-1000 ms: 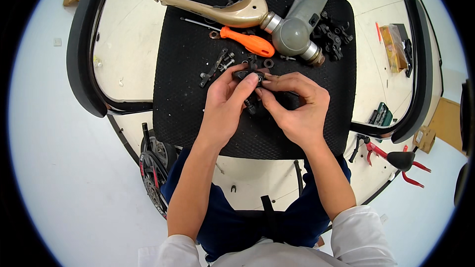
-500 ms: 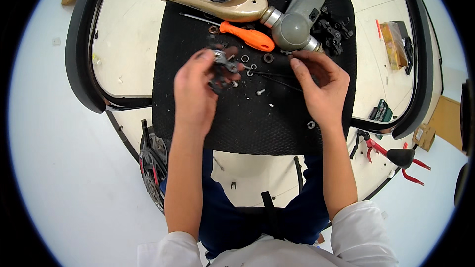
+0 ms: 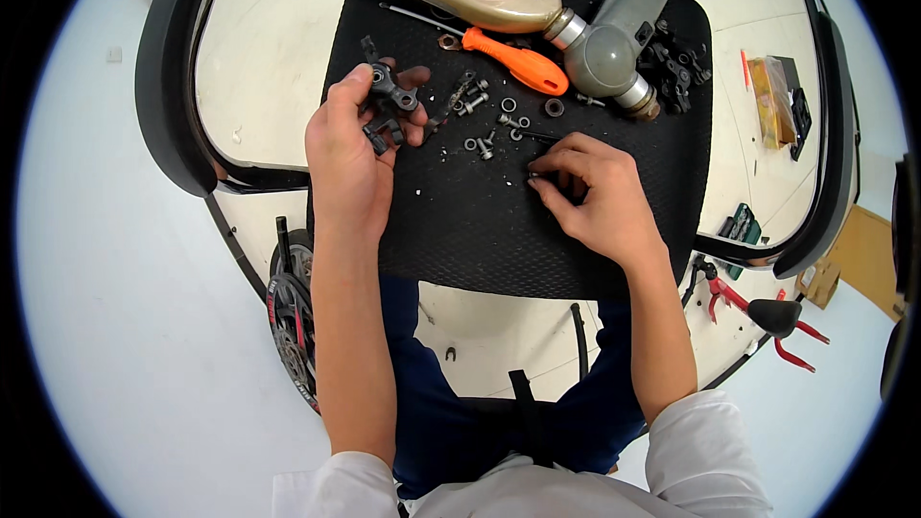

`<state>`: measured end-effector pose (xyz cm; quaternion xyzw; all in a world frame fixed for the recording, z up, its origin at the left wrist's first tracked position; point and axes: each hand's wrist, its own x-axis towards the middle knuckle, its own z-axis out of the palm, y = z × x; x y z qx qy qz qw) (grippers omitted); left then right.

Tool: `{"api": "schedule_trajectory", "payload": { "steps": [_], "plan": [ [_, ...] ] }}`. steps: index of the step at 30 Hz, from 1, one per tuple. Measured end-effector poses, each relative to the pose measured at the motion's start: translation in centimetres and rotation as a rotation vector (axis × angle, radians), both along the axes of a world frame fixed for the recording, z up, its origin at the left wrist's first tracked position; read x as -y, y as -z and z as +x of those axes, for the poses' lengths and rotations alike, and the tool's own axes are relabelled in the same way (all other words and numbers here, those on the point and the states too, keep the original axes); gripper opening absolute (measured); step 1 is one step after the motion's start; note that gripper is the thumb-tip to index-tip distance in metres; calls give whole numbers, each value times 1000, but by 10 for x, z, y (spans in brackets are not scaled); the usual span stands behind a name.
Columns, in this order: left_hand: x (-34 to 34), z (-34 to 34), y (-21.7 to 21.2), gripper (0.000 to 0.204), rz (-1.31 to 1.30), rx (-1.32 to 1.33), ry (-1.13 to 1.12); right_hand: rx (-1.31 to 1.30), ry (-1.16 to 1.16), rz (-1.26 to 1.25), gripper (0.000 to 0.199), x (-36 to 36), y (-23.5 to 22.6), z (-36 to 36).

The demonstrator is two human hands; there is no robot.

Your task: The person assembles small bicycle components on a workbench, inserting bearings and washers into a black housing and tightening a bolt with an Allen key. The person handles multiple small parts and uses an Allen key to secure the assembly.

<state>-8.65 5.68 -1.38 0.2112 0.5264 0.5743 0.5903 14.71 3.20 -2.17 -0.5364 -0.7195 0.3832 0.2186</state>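
The lower half of the black mesh chair seat [image 3: 480, 240] lies bare, open to a hand. Toward the upper centre, scattered small steel bolts and washers [image 3: 489, 125], an orange-handled screwdriver [image 3: 513, 62] and a tan curved metal arm with grey cylinder [image 3: 537, 10] crowd the surface, while the black curved armrests [image 3: 168, 86] hem both sides.

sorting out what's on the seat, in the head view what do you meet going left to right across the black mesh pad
left hand holding a black metal bracket → loose bolts and washers → orange-handled screwdriver → right hand → grey cylinder joint → pile of black parts
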Motion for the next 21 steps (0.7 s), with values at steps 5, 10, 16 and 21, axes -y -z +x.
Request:
{"api": "schedule_trajectory", "payload": {
  "steps": [5, 10, 16, 21],
  "plan": [
    [0, 4, -6, 41, 39, 10, 35, -64, 153, 60, 9, -10, -6, 11],
    [1, 0, -9, 41, 36, -17, 60, -88, 435, 66, 12, -23, 1, 39],
    [-2, -1, -6, 40, 22, 57, -9, 79, 362, 239, 12, -26, 4, 43],
    [-2, 0, -6, 41, 26, 36, 30, 237, 278, 317, 14, -29, 10, 37]
  ]
}}
